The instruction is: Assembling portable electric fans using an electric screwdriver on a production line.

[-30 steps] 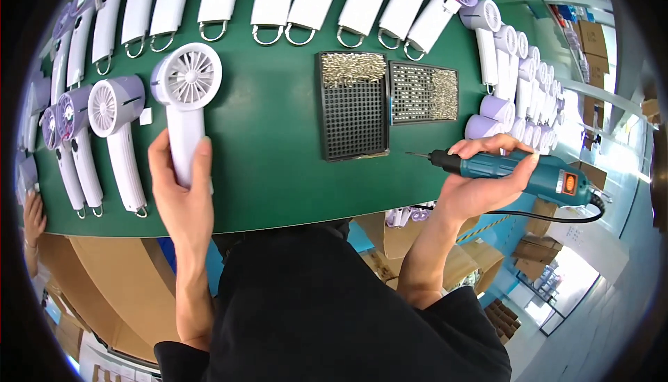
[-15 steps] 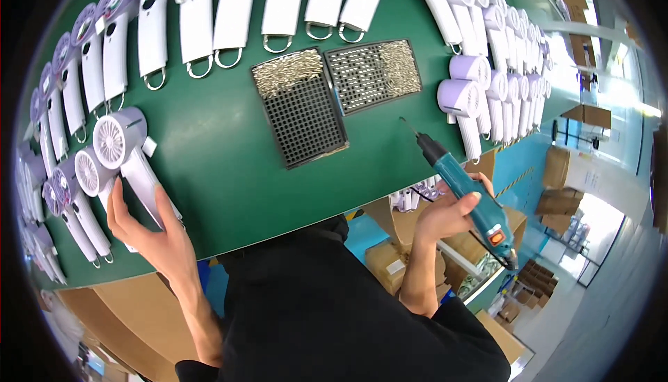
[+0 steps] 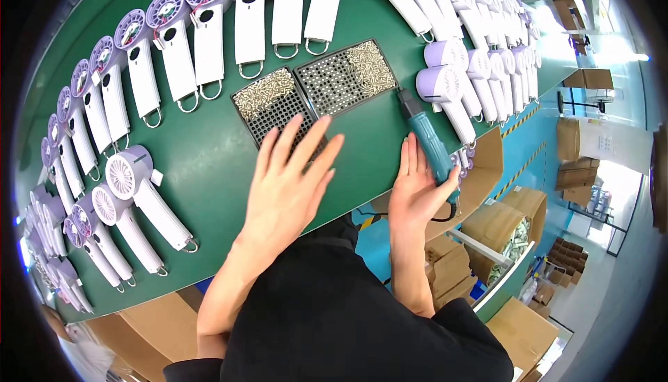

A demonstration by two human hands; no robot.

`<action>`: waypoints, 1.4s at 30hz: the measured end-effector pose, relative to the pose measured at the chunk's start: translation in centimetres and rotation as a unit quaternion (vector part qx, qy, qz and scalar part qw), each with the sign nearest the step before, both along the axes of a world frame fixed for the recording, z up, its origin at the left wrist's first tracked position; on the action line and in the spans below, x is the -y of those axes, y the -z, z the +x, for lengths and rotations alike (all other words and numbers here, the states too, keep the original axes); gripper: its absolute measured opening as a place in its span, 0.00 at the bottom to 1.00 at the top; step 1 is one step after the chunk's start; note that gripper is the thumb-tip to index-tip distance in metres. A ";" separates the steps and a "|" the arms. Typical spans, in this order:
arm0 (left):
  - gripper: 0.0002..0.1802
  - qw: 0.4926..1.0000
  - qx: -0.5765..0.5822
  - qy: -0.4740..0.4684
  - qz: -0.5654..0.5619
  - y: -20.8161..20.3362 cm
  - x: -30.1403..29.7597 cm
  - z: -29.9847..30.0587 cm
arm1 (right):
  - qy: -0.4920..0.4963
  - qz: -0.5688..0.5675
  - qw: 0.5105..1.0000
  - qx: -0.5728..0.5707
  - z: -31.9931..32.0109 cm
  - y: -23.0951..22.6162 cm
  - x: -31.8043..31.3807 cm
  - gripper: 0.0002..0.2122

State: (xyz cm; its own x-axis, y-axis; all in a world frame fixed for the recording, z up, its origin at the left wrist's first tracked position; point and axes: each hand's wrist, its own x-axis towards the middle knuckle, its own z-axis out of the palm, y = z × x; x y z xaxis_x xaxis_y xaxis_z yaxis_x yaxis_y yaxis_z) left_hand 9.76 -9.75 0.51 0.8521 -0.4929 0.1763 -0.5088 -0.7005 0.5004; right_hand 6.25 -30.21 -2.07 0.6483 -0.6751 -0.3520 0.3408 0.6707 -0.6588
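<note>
My left hand [image 3: 282,187] hovers over the black screw tray [image 3: 275,121] with its fingers spread and nothing in them. A teal electric screwdriver [image 3: 430,138] lies in my right hand [image 3: 415,191], gripped between thumb and fingers, its tip toward the far side beside the second screw tray [image 3: 341,97]. Small metal screws heap at the far end of the first tray and the right part of the second. Handheld fans with lilac heads and white handles surround the trays; the closest one on the right [image 3: 445,93] lies beyond the screwdriver.
Open-backed fans [image 3: 177,62] stand in an arc along the far and left side of the green table [image 3: 202,166]. Several fans with grilles [image 3: 129,180] lie at left, and more are packed in rows [image 3: 497,76] at right. Cardboard boxes [image 3: 504,229] stand below the table's right edge.
My left hand has left the fans at left and moved right over the screw tray. My right hand and the screwdriver have moved left and away from me, closer to the trays.
</note>
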 end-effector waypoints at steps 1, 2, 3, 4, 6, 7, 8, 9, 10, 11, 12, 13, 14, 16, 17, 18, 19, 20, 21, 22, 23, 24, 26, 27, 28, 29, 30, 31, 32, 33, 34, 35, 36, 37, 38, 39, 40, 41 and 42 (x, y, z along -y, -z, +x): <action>0.27 1.000 -0.001 0.009 0.014 0.2 0.6 0.3 | -0.023 0.001 1.000 0.012 0.3 0.1 0.1 0.36; 0.28 0.999 -0.002 0.017 0.028 0.5 1.1 0.5 | -0.026 0.002 1.000 0.014 0.5 -0.1 0.3 0.36; 0.26 0.999 0.006 0.016 0.042 1.1 1.3 0.5 | -0.046 0.063 0.997 0.020 0.8 -0.6 0.4 0.35; 0.26 0.999 0.007 0.016 0.043 1.1 1.2 0.5 | -0.062 0.123 0.990 0.025 0.9 -0.9 0.7 0.35; 0.23 0.999 -0.020 0.017 0.048 0.9 0.7 0.1 | -0.077 0.168 0.982 0.029 1.1 -0.9 1.2 0.35; 0.20 0.999 -0.018 0.014 0.043 0.8 0.4 -0.1 | -0.092 0.190 0.977 0.022 1.3 -1.3 1.2 0.35; 0.20 0.999 -0.019 0.013 0.044 0.9 0.0 -0.4 | -0.106 0.213 0.971 0.015 1.5 -1.5 1.2 0.35; 0.19 0.999 -0.017 0.017 0.048 0.9 -0.3 -0.7 | -0.106 0.215 0.971 0.013 1.5 -1.6 1.5 0.35; 0.18 0.998 -0.014 0.019 0.053 0.9 -0.6 -1.0 | -0.116 0.233 0.966 0.000 1.6 -1.7 1.8 0.36; 0.16 0.999 -0.021 0.011 0.035 0.8 -0.8 -1.3 | -0.125 0.251 0.960 -0.013 1.6 -1.7 2.0 0.38; 0.16 0.999 -0.023 0.010 0.037 0.8 -1.0 -1.6 | -0.136 0.242 0.961 -0.021 1.5 -1.6 1.9 0.38; 0.15 0.999 -0.029 0.007 0.026 0.9 -1.2 -2.0 | -0.137 0.242 0.960 -0.023 1.4 -1.4 2.2 0.38; 0.14 0.999 -0.034 0.005 0.015 0.9 -1.5 -2.2 | -0.150 0.240 0.959 -0.020 1.2 -1.1 2.5 0.38; 0.13 0.999 -0.033 -0.005 0.008 1.0 -2.2 -2.8 | -0.170 0.242 0.955 -0.020 1.1 -0.7 2.5 0.38; 0.14 0.999 -0.034 -0.011 0.007 1.1 -2.8 -3.3 | -0.188 0.233 0.953 -0.043 1.1 -0.7 2.2 0.37; 0.15 0.999 -0.036 -0.018 0.006 1.2 -3.3 -3.8 | -0.207 0.224 0.950 -0.066 1.1 -0.5 1.9 0.36; 0.24 0.999 -0.049 -0.013 -0.002 1.4 -4.0 -4.1 | -0.236 0.179 0.952 -0.077 0.9 -0.3 1.5 0.36; 0.26 0.999 -0.048 -0.009 -0.006 1.3 -4.3 -4.0 | -0.267 0.134 0.950 -0.087 0.7 -0.4 1.0 0.35; 0.26 0.999 -0.050 -0.006 -0.010 1.1 -4.4 -3.9 | -0.260 0.093 0.952 -0.129 0.7 -1.1 0.6 0.33; 0.29 0.998 -0.049 -0.017 -0.035 1.1 -4.9 -4.3 | -0.277 0.042 0.949 -0.143 0.7 -1.3 0.0 0.27; 0.28 0.998 -0.049 -0.016 -0.034 1.2 -5.2 -4.5 | -0.289 -0.032 0.946 -0.142 0.8 -1.6 -0.7 0.21; 0.28 0.998 -0.054 -0.017 -0.034 1.1 -6.0 -4.8 | -0.306 -0.123 0.934 -0.138 0.8 -1.5 -1.5 0.18; 0.26 0.998 -0.047 -0.019 -0.047 0.6 -6.9 -5.3 | -0.324 -0.273 0.901 -0.090 1.2 -2.2 -2.9 0.11; 0.26 0.998 -0.048 -0.027 -0.041 0.7 -7.6 -5.6 | -0.349 -0.339 0.871 -0.073 1.6 -2.5 -3.5 0.08; 0.28 0.998 -0.032 -0.015 -0.043 0.9 -8.5 -6.0 | -0.369 -0.401 0.836 -0.056 1.9 -2.7 -4.1 0.06; 0.29 0.999 -0.015 -0.002 -0.046 0.9 -9.2 -6.2 | -0.400 -0.412 0.818 -0.037 2.3 -3.1 -4.6 0.06; 0.29 0.999 -0.013 -0.010 -0.047 0.7 -9.8 -6.2 | -0.420 -0.471 0.776 -0.003 2.9 -3.0 -5.1 0.10; 0.28 0.999 -0.007 -0.023 -0.041 0.7 -10.3 -6.4 | -0.442 -0.523 0.728 0.036 3.6 -2.8 -5.8 0.14; 0.27 0.999 -0.001 -0.036 -0.035 0.6 -10.7 -6.4 | -0.475 -0.553 0.682 0.058 4.1 -2.7 -6.3 0.23; 0.26 0.998 0.002 -0.050 -0.023 0.2 -11.0 -6.4 | -0.490 -0.583 0.644 0.072 4.5 -3.3 -7.3 0.26; 0.25 0.997 0.005 -0.069 -0.018 -0.4 -11.3 -6.6 | -0.506 -0.610 0.603 0.094 4.8 -3.9 -8.4 0.28; 0.25 0.996 0.014 -0.085 -0.009 -0.9 -11.4 -6.4 | -0.541 -0.621 0.556 0.111 5.0 -3.7 -8.7 0.38; 0.23 0.994 0.023 -0.106 -0.034 -0.2 -11.3 -6.6 | -0.553 -0.640 0.522 0.108 5.0 -4.0 -8.9 0.41; 0.21 0.991 0.038 -0.122 -0.044 0.4 -11.1 -6.4 | -0.563 -0.656 0.489 0.115 5.0 -4.0 -9.5 0.45; 0.20 0.988 0.038 -0.128 -0.076 0.4 -10.4 -5.5 | -0.584 -0.661 0.457 0.115 5.3 -3.9 -9.4 0.49; 0.23 0.986 0.014 -0.131 -0.101 0.7 -9.9 -4.6 | -0.590 -0.670 0.437 0.107 5.4 -4.0 -9.7 0.50; 0.22 0.977 0.061 -0.146 -0.140 0.2 -9.0 -4.0 | -0.588 -0.679 0.426 0.109 5.4 -4.0 -9.7 0.52; 0.24 0.980 0.039 -0.127 -0.145 0.0 -8.2 -3.4 | -0.580 -0.695 0.416 0.093 5.4 -4.0 -9.9 0.54; 0.26 0.977 0.104 -0.130 -0.131 0.5 -7.4 -3.7 | -0.567 -0.716 0.396 0.092 5.5 -3.8 -10.1 0.53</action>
